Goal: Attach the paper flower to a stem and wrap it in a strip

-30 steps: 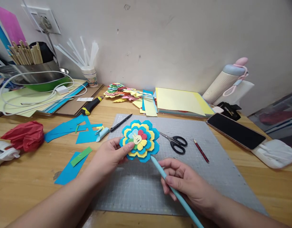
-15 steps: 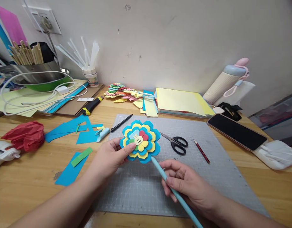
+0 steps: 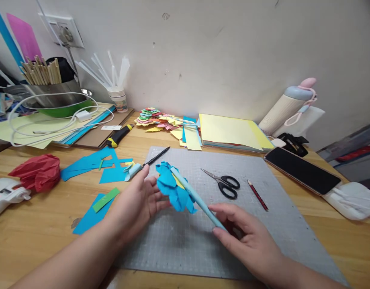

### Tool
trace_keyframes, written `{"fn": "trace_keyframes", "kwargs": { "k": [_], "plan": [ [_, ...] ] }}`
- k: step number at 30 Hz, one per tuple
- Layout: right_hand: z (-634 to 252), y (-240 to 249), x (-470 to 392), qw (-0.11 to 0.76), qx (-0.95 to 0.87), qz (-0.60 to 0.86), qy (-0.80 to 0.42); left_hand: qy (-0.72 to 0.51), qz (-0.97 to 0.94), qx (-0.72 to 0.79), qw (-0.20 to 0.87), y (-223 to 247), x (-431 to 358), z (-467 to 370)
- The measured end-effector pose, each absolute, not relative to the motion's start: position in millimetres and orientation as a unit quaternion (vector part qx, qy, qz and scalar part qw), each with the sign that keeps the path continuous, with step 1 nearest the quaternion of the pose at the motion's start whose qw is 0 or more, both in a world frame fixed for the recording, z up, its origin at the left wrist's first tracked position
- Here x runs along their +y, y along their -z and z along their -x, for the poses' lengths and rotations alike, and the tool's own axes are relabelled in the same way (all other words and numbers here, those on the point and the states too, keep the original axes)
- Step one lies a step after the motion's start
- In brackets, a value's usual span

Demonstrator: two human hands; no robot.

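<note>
Blue paper flower (image 3: pixel 172 188) on stem (image 3: pixel 199 202) pinched in R hand (image 3: pixel 243 233); L hand (image 3: pixel 142 204) open nr petals.

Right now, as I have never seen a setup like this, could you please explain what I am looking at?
There is no robot here: these are a person's two bare hands, seen by one camera worn on the head, looking forward and down. It is the only view.

The right hand grips a light blue stick. At its far end is a paper flower, with its blue back towards us. The left hand is open beside the flower; I cannot tell whether its fingertips touch it.

Below is a grey mat on a wooden table, with scissors, a pencil and a pen. To the left lie blue scraps and crumpled red paper; to the right, a phone.
</note>
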State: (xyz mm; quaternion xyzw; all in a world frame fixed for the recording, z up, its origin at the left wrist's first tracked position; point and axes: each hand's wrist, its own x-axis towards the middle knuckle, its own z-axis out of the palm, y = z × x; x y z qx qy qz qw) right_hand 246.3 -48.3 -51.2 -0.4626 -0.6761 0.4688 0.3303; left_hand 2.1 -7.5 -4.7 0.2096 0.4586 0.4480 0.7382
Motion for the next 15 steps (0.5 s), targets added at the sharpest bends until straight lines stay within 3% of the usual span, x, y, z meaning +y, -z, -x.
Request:
{"fn": "trace_keyframes", "kwargs": {
  "k": [3, 6, 11, 15],
  "plan": [
    [-248.4, 51.3, -44.6, 0.288, -0.742, 0.461, -0.392, -0.424, -0.228, 0.446, 0.755, 4.5, -6.7, -0.5],
    [-251.7, 51.6, -40.5, 0.254, -0.785, 0.449, -0.341, -0.443, -0.244, 0.523, 0.686, 11.5, -4.1, 3.5],
    [-253.4, 52.9, -39.5, 0.228, -0.818, 0.426, -0.314, -0.43, -0.445, 0.631, 0.468, 23.6, -1.9, 10.6],
    [-250.6, 50.0, -39.7, 0.203, -0.832, 0.41, -0.312, -0.346, -0.682, 0.603, 0.228, 25.0, -3.5, 11.2]
  ]
}}
